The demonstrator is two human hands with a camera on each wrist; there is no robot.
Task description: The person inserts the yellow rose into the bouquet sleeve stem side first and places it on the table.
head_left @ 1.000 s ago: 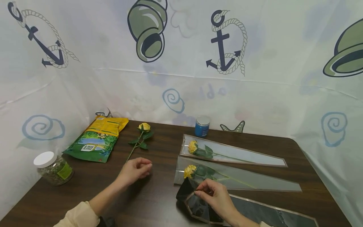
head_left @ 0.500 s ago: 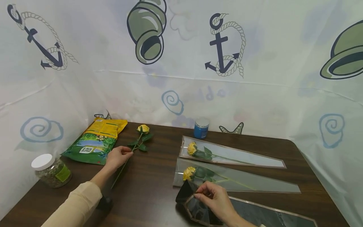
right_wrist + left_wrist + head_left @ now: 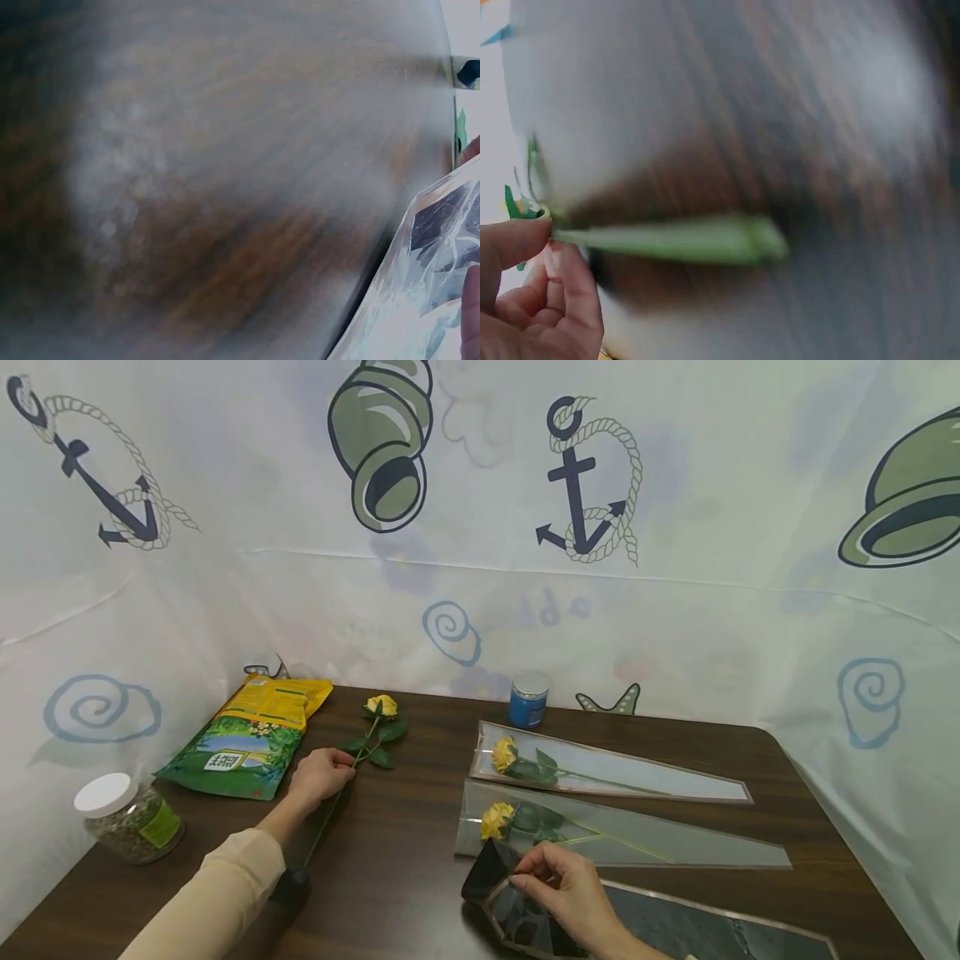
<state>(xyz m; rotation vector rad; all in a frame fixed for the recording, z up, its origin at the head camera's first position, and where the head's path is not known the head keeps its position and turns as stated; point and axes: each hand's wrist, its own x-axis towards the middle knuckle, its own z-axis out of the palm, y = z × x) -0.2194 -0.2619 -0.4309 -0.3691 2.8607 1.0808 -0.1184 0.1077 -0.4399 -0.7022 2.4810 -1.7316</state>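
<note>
In the head view, my left hand [image 3: 321, 775] pinches the green stem of a yellow rose [image 3: 382, 706] between thumb and fingers, below its leaves. The left wrist view shows the stem [image 3: 682, 240] running out of the pinch, its cut end toward the camera. My right hand [image 3: 566, 893] pinches the rim of a black flower sleeve [image 3: 697, 922] with a clear front, lifting its wide end open. A corner of that clear film [image 3: 442, 247] appears at the right of the right wrist view, with only a bit of finger beside it.
Two sleeves with yellow roses lie behind my right hand: a white one [image 3: 637, 766] and a grey one [image 3: 712, 839]. A blue jar [image 3: 528, 702] stands at the back. Leftward are a green-yellow bag [image 3: 247, 735] and a white-lidded jar [image 3: 135, 827] of small bits.
My left hand has moved left and back onto the rose's stem and grips it. The stem's lower end has since swung slightly right. My right hand stays at the sleeve's rim.
</note>
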